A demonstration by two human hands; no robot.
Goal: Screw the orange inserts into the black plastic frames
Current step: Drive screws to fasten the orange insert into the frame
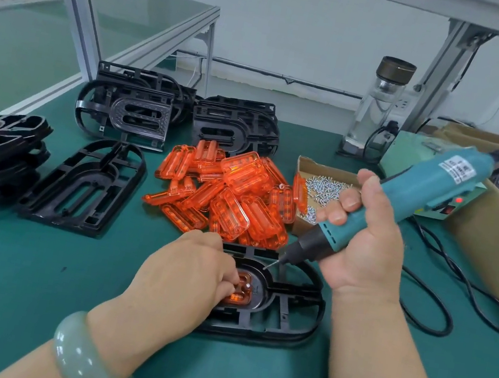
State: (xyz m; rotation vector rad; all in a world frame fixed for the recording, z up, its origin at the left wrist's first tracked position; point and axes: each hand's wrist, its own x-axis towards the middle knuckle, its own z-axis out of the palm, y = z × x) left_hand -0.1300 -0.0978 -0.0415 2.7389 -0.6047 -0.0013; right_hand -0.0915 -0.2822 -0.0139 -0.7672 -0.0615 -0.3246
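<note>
A black plastic frame (290,309) lies flat on the green mat in front of me. An orange insert (242,291) sits in its rounded middle, with a small screw standing on it. My left hand (189,275) presses down on the insert and frame, its fingers covering the insert's left part. My right hand (362,242) grips a teal electric screwdriver (406,196), tilted down to the left. Its bit tip hovers just above the frame's upper middle, a little apart from the screw.
A pile of orange inserts (227,195) lies behind the frame. A cardboard tray of screws (325,187) stands to its right. Black frames (89,184) lie and stack at left and back. The screwdriver's black cable (446,276), power box, a glass bottle (375,111) and cardboard box are at right.
</note>
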